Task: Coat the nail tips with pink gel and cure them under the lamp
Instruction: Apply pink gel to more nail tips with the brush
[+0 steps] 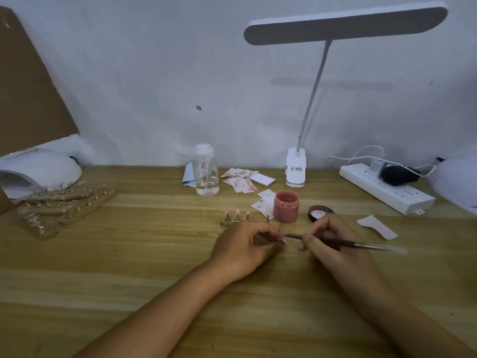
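Pink gel sits in the open jar (286,206) at twelve o'clock from the hands, with its lid (320,212) just beside it at one o'clock. The left hand (245,245) curls its fingers (265,228) in a pinch on what looks like a single nail tip (283,241), held low over the table (129,254). The right hand (333,244) pinches the brush (366,245) like a pen, bristle end at the tip and handle pointing to three o'clock.

The step appears to be the coating stroke. It likely goes best with both wrists resting on the wood and the tip held steady. The brush should probably pull from base to free edge in thin, even passes, keeping gel off the holding fingers.

Three pink tips (237,214) on stands wait at eleven o'clock, a sensible place for this one. The curing lamp (38,169) sits well apart at ten o'clock, so carry the wet tips there level.
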Demonstrator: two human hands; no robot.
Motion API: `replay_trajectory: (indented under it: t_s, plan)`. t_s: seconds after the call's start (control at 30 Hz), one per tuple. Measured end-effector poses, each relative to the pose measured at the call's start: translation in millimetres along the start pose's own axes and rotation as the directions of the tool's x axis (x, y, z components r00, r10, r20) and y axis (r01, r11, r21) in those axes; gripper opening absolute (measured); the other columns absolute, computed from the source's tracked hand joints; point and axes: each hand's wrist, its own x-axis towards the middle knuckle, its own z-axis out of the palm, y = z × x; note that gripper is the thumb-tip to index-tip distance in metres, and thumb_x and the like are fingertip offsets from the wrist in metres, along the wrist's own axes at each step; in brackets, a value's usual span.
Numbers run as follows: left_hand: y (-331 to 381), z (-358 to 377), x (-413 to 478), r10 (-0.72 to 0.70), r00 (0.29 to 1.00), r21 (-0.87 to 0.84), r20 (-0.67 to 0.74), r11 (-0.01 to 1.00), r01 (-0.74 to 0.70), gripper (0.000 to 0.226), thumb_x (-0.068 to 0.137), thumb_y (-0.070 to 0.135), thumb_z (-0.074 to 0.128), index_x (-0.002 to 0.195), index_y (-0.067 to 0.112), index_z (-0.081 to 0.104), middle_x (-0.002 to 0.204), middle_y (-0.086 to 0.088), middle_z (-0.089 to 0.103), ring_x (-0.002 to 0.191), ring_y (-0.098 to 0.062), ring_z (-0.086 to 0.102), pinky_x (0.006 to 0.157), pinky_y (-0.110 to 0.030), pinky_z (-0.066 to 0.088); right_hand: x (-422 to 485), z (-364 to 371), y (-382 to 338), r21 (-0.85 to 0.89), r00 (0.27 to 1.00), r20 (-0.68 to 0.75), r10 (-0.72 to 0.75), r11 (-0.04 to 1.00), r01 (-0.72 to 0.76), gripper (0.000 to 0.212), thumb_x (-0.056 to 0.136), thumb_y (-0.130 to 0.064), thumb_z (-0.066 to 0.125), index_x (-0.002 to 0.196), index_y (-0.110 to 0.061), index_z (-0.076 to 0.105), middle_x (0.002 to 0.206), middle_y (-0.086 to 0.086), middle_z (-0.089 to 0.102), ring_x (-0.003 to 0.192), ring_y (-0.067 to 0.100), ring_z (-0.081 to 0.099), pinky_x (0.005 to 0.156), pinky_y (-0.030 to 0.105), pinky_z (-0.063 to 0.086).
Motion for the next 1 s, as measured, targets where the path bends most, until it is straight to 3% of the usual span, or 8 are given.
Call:
replay_trajectory:
  t_s: [0.13,0.23,0.33,0.5,0.67,0.83,1.0]
  plan:
    - [2,1,0,-0.017,1.000,0.002,0.000,1.000,0.017,0.005,0.083,0.034,0.076,0.087,0.035,0.076,0.085,0.022,0.070,0.059,0.013,0.050,0.064,-0.022,0.037,2,-1,5,-0.061,1.000,-0.005,0.026,0.998,-0.027,0.009,0.082,0.004,0.062,0.078,0.001,0.054,0.065,0.017,0.061,0.060,0.022,0.052,0.060,0.029,0.041]
    - [1,1,-1,-0.023,1.000,-0.002,0.005,1.000,0.023,0.006,0.083,0.035,0.076,0.089,0.036,0.076,0.085,0.022,0.070,0.060,0.014,0.050,0.063,-0.020,0.035,3,-2,5,0.024,0.997,-0.064,0.054,0.998,-0.052,0.014,0.083,0.009,0.058,0.074,0.001,0.051,0.057,0.010,0.057,0.054,0.012,0.051,0.053,0.021,0.041]
    - [0,2,0,-0.021,1.000,0.005,-0.003,1.000,0.021,0.007,0.082,0.036,0.076,0.089,0.034,0.077,0.081,0.022,0.068,0.060,0.014,0.050,0.062,-0.020,0.034,3,0,2,0.013,1.000,-0.012,0.028,1.000,-0.028,0.009,0.084,0.006,0.060,0.078,0.001,0.054,0.063,0.010,0.066,0.055,0.006,0.056,0.053,0.017,0.045]
    - [2,1,-1,-0.026,1.000,0.001,0.004,1.000,0.026,0.007,0.082,0.035,0.076,0.089,0.035,0.077,0.080,0.023,0.068,0.060,0.016,0.051,0.061,-0.019,0.035,3,-3,6,-0.040,0.998,-0.058,0.037,0.998,-0.039,0.011,0.081,0.003,0.062,0.076,-0.001,0.053,0.062,0.012,0.063,0.057,0.013,0.051,0.059,0.030,0.041]
    - [3,-1,-1,-0.039,0.999,-0.023,0.012,0.999,0.039,0.006,0.081,0.033,0.078,0.083,0.037,0.075,0.084,0.022,0.071,0.061,0.014,0.051,0.064,-0.021,0.036,4,-3,8,0.120,0.996,-0.080,0.050,0.992,-0.040,0.014,0.090,0.001,0.059,0.085,0.007,0.047,0.062,0.012,0.067,0.049,0.013,0.052,0.048,0.018,0.046]
    - [2,-1,-1,-0.046,0.999,-0.020,0.014,0.999,0.046,0.021,0.079,0.032,0.080,0.070,0.047,0.067,0.075,0.029,0.068,0.068,0.011,0.056,0.074,-0.027,0.050,4,1,8,0.134,1.000,-0.015,0.022,0.991,-0.020,0.020,0.093,-0.006,0.059,0.083,0.004,0.045,0.068,0.015,0.071,0.051,0.014,0.057,0.052,0.017,0.048]
    - [2,-1,0,-0.037,0.999,-0.023,0.016,0.999,0.037,0.020,0.079,0.032,0.080,0.072,0.046,0.068,0.077,0.029,0.069,0.068,0.011,0.057,0.073,-0.027,0.050,4,1,11,0.105,0.999,-0.035,0.027,0.994,-0.023,0.020,0.093,-0.003,0.058,0.084,0.005,0.042,0.061,0.014,0.068,0.046,0.014,0.051,0.046,0.017,0.043]
